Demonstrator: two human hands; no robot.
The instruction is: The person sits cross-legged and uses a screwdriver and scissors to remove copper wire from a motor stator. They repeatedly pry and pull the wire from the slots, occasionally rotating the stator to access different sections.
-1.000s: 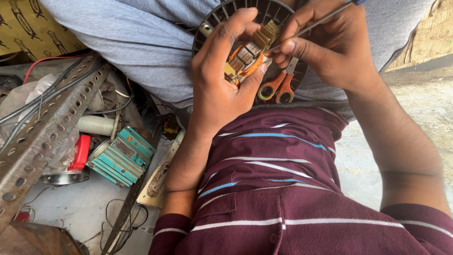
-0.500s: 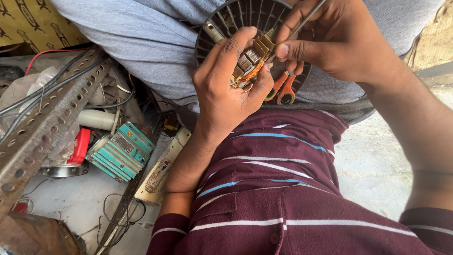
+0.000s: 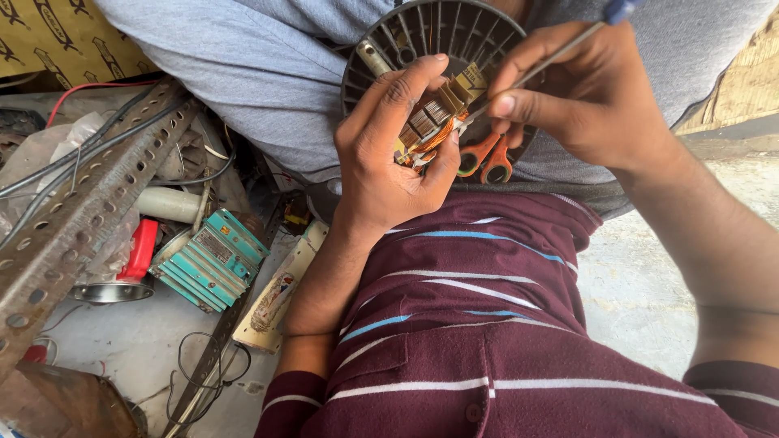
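My left hand (image 3: pixel 389 154) grips a small motor part (image 3: pixel 434 118) with copper windings and yellowish insulation. My right hand (image 3: pixel 588 97) pinches a thin screwdriver (image 3: pixel 540 69) with a blue handle at the top edge, its tip touching the windings. Behind both hands lies a dark round finned fan cover (image 3: pixel 422 40). A pair of orange-handled scissors (image 3: pixel 487 158) rests on it, just below my right fingers. My maroon striped shirt fills the lower view.
A person in grey clothing (image 3: pixel 243 65) sits opposite. At left lie a rusty perforated metal angle bar (image 3: pixel 73 227), a teal finned transformer block (image 3: pixel 211 259), a white tube (image 3: pixel 166 204), a red-handled tool (image 3: pixel 139 251), loose wires and a cream strip (image 3: pixel 280 292).
The view has shifted slightly. My left hand has turned the wound part a little, and the screwdriver tip has come down onto the windings.
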